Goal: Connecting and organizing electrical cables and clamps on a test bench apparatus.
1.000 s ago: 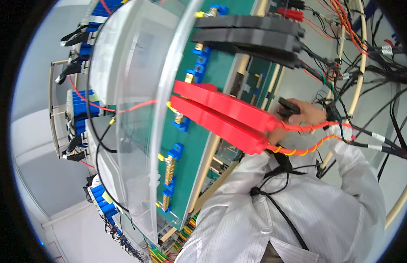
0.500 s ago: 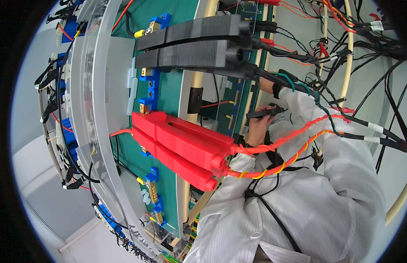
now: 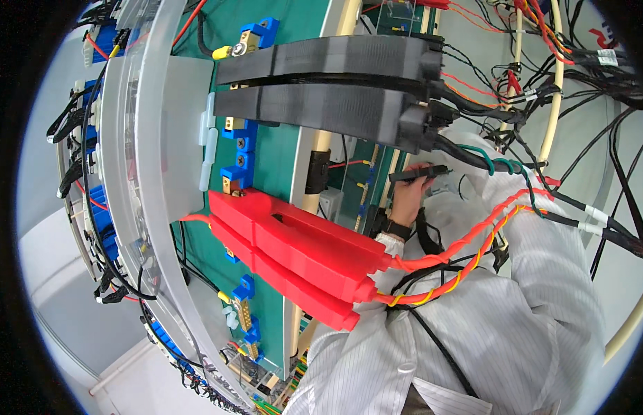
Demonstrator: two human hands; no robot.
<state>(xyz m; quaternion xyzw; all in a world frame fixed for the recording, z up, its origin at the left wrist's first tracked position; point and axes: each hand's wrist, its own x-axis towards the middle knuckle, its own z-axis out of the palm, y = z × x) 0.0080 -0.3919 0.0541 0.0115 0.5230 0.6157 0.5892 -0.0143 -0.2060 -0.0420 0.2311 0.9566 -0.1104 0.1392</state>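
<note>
While the left hand (image 3: 407, 204) closes round a slim black tool (image 3: 412, 173), beyond the right edge of the green board (image 3: 276, 152), the right hand is hidden, so I cannot tell its state or whether the two meet. The tool looks light and stiff, perhaps smooth; its middle, where the fingers sit, seems the best hold. Black clamps (image 3: 335, 104) and red clamps (image 3: 287, 242) overhang that edge, and their cables (image 3: 421, 265) cross toward the right sleeve (image 3: 556, 277), likely to snag; what open room there is seems to lie between clamps and torso.
</note>
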